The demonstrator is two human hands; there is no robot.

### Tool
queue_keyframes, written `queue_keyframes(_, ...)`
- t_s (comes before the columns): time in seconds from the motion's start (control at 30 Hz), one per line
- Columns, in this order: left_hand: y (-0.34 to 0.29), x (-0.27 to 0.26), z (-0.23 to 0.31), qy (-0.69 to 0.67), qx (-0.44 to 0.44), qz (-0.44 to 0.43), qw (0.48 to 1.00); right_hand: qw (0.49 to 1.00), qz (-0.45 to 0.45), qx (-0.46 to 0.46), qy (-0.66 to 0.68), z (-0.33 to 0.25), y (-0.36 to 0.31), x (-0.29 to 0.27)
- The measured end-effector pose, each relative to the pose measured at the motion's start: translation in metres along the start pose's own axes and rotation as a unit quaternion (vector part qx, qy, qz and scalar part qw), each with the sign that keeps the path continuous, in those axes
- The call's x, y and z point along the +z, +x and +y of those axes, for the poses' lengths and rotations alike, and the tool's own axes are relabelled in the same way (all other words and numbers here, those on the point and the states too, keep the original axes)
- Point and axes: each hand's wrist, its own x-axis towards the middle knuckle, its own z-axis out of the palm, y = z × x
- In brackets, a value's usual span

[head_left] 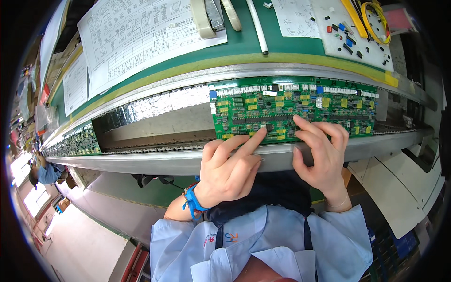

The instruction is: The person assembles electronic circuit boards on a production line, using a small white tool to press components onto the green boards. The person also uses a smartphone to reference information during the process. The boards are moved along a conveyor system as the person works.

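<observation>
While the left hand (229, 171) points its index finger at the green circuit board (291, 108), grasping nothing, the right hand (322, 150) rests loose-fingered on its near edge; this looks like component checking, calling next for careful pressing.

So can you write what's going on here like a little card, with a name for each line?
Place: metal conveyor rail along a green workbench
Main thing: green circuit board lying on the rail
Left hand: forefinger pressing the board's near edge
Right hand: fingers resting on the board, thumb on the rail
Wrist: blue strap on the left one
Behind: printed sheets, small loose parts
Further along: more boards
</observation>
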Motion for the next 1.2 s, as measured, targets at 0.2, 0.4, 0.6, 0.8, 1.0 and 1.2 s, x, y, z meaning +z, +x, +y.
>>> queue_keyframes(0.2,-0.01,0.002,-0.004,-0.028,-0.034,0.067,0.997,1.0,0.003,0.002,-0.004,0.0,-0.001,0.001)
queue_keyframes(0.4,-0.016,0.002,-0.005,-0.064,-0.026,0.094,0.993,1.0,0.002,0.001,-0.01,-0.001,-0.001,0.0)
queue_keyframes(0.6,-0.019,0.001,-0.004,-0.063,-0.03,0.114,0.991,0.999,0.029,-0.013,-0.014,-0.001,-0.002,0.003)
queue_keyframes(0.8,-0.02,0.004,-0.006,-0.083,-0.029,0.163,0.983,0.995,0.091,0.01,0.033,0.005,-0.007,0.006)
queue_keyframes(1.0,-0.021,0.004,-0.003,-0.076,-0.044,0.161,0.983,0.99,0.135,0.009,0.026,0.008,-0.008,0.012)
queue_keyframes(1.2,-0.019,0.01,-0.004,-0.083,-0.072,0.19,0.976,0.996,0.08,0.04,0.031,0.002,0.005,0.004)
